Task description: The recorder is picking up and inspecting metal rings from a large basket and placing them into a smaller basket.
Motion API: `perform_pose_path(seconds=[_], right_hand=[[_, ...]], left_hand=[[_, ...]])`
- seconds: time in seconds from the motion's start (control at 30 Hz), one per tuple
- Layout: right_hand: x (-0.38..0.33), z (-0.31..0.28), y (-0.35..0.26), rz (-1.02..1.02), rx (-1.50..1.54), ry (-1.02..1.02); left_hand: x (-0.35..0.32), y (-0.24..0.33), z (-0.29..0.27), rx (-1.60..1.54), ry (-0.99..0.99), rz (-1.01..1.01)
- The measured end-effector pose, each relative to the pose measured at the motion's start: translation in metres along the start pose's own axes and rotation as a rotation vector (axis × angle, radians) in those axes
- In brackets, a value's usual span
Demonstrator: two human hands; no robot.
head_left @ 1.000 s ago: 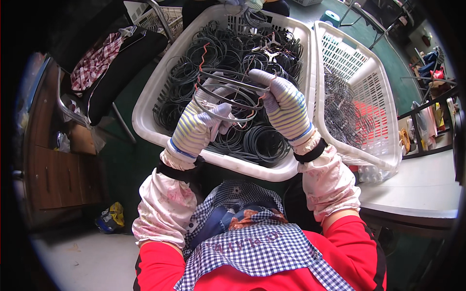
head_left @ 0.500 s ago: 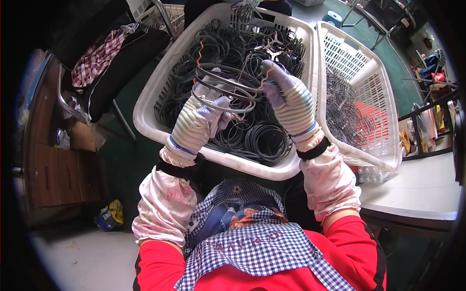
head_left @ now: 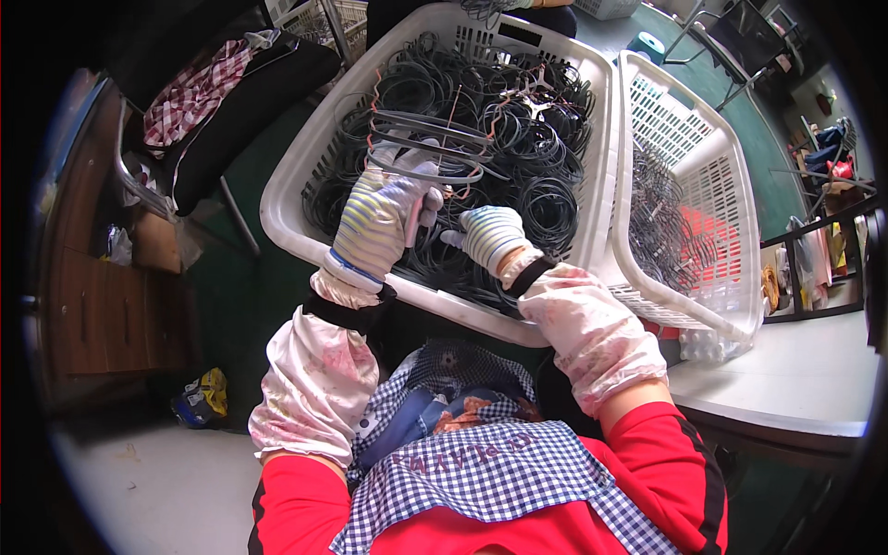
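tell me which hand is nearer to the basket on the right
Right. The right hand is left of that basket, over the big basket of wire coils; the left hand, holding wire rings, is farther left.

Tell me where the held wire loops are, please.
The held loops are at upper centre in the head view, in the left hand, over the white basket.

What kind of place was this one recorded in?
Likely a small assembly workshop: a large white crate holds heaped dark coils, a second crate holds thin wiry parts, and striped work gloves are worn.
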State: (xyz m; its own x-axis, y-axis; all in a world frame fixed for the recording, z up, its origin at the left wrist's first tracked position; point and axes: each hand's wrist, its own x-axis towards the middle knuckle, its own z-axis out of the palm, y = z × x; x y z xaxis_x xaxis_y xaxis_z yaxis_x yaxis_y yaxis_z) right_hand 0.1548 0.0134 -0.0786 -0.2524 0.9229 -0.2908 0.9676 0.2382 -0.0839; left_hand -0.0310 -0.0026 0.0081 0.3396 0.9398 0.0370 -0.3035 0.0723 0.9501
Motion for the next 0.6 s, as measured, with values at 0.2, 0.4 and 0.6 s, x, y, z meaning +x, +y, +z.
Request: perform_pose_path(seconds=[0.2, 0.4, 0.6], right_hand=[[0.011, 0.017, 0.007, -0.002, -0.02, 0.13], [-0.003, -0.022, 0.037, -0.025, 0.886, 0.294], [-0.043, -0.08, 0.086, -0.293, 1.581, 0.55]], left_hand=[[-0.002, 0.003, -0.001, 0.204, -0.006, 0.064], [0.002, 0.005, -0.005, -0.034, 0.103, -0.067], [-0.002, 0.012, 0.016, 0.083, 0.13, 0.233]])
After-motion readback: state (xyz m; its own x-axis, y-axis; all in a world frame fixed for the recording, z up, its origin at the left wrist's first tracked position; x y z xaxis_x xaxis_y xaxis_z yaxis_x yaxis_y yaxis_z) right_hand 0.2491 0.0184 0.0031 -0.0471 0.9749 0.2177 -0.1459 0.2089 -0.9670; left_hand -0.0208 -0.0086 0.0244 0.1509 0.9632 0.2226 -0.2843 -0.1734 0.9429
